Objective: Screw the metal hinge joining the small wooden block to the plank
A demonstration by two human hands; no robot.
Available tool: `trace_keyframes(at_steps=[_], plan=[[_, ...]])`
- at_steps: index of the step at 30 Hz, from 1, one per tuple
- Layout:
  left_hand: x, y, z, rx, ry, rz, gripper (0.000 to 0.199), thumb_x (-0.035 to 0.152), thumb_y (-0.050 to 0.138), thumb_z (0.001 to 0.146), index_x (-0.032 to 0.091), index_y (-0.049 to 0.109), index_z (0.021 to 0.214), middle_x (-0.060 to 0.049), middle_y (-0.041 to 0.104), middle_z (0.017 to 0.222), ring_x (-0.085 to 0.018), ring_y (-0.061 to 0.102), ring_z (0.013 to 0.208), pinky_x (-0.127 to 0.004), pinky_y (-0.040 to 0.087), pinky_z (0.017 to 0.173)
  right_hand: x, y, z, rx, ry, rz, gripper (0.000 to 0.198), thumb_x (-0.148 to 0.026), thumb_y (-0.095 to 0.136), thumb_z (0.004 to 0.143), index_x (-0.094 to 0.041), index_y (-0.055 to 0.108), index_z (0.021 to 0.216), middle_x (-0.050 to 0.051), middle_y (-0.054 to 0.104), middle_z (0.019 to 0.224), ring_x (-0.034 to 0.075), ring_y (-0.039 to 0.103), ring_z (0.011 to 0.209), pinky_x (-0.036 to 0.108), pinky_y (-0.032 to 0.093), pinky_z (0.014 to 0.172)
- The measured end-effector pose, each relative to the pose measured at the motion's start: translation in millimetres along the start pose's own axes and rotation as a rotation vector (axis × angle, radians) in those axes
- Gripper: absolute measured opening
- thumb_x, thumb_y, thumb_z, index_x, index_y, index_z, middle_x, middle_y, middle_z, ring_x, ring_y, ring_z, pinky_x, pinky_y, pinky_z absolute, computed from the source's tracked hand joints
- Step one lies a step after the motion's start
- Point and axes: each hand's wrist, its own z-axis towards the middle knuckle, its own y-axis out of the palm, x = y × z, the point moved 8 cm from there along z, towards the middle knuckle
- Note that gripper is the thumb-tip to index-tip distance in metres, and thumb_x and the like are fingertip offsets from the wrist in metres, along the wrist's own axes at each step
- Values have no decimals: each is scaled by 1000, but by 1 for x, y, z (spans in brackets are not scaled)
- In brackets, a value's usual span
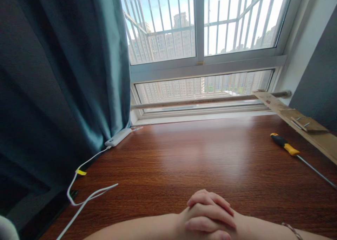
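My left hand [214, 212] and my right hand [202, 224] are clasped together at the bottom centre, above the near part of the brown wood-grain table [168, 166]. Their fingers are interlaced and folded over one another; the palms are hidden. No object shows between them. A braided bracelet [291, 229] circles my right wrist. Well off to the right of the hands lies a yellow-and-black screwdriver [285, 145], its shaft pointing toward the right edge of the view.
A long cardboard strip [297, 118] with metal pins runs along the right side. On the left, a white power strip [118, 138] sits by a dark blue curtain [86, 57], with a white cable [79, 210] trailing from it. Behind the table are a rail [197, 102] and a barred window.
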Motion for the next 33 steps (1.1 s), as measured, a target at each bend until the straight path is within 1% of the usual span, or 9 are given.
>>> trace_keyframes(at_steps=[3, 6, 14, 19, 21, 24, 27, 30, 33], plan=[[-2, 2, 1, -43, -23, -16, 22, 49, 59, 70, 36, 67, 86, -2, 64, 74, -22, 65, 80, -18, 40, 39, 0, -1, -1, 27, 5, 40, 24, -34, 49, 88, -25, 71, 91, -3, 69, 83, 6, 65, 73, 12, 47, 56], [-3, 4, 3, -89, -42, -39, 23, 49, 62, 69, 35, 67, 85, -2, 63, 75, -23, 65, 79, -19, 41, 40, 2, 0, 0, 30, -5, 74, 39, -36, 32, 93, -23, 69, 99, -3, 67, 85, 5, 64, 74, 14, 46, 58], [-3, 0, 0, 31, -41, -14, 24, 50, 59, 70, 36, 68, 87, -3, 63, 75, -24, 65, 82, -19, 41, 39, 2, -1, -1, -13, 18, 82, 43, -42, 29, 94, -27, 66, 108, -3, 68, 89, 4, 64, 76, 16, 47, 64], [-4, 1, 0, 22, -24, -34, 24, 49, 58, 72, 37, 67, 90, -3, 63, 77, -24, 65, 84, -18, 40, 39, 2, 0, -3, -29, -2, 42, 41, -39, 30, 94, -27, 66, 108, -3, 68, 91, 4, 65, 77, 16, 47, 62], [-6, 2, 1, 3, -32, -55, 25, 49, 59, 71, 37, 67, 92, -3, 63, 78, -24, 64, 83, -18, 40, 39, 1, -3, 0, -11, -17, 4, 37, -40, 37, 93, -25, 70, 98, -2, 69, 87, 5, 65, 74, 15, 47, 60], [-11, 3, 2, 1, -44, -72, 27, 48, 62, 69, 38, 66, 94, -3, 63, 79, -24, 64, 83, -18, 41, 39, -6, -5, 11, -65, -9, -110, 44, -40, 43, 89, -17, 69, 61, -4, 66, 64, 2, 62, 60, 13, 45, 58], [-12, 5, 0, 55, -43, -8, 26, 46, 59, 72, 38, 66, 96, -3, 64, 82, -24, 64, 85, -19, 40, 39, -10, 6, 22, -344, 83, -336, 69, -38, 25, 88, -9, 37, 27, -6, 47, 39, 1, 60, 54, 17, 39, 57], [-10, 7, -4, 124, -17, 89, 24, 42, 52, 78, 37, 65, 98, -3, 65, 84, -25, 64, 89, -18, 40, 39, -8, 12, 26, -558, 138, -551, 68, -31, -1, 79, -6, 19, 19, -4, 38, 32, 1, 60, 56, 20, 34, 54], [-8, 9, -8, 155, 3, 121, 24, 39, 48, 81, 37, 64, 98, -3, 64, 84, -24, 64, 92, -17, 37, 38, -6, 6, 31, -505, 107, -631, 66, -26, -5, 77, -4, 20, 19, -4, 39, 33, 1, 60, 56, 18, 31, 52]])
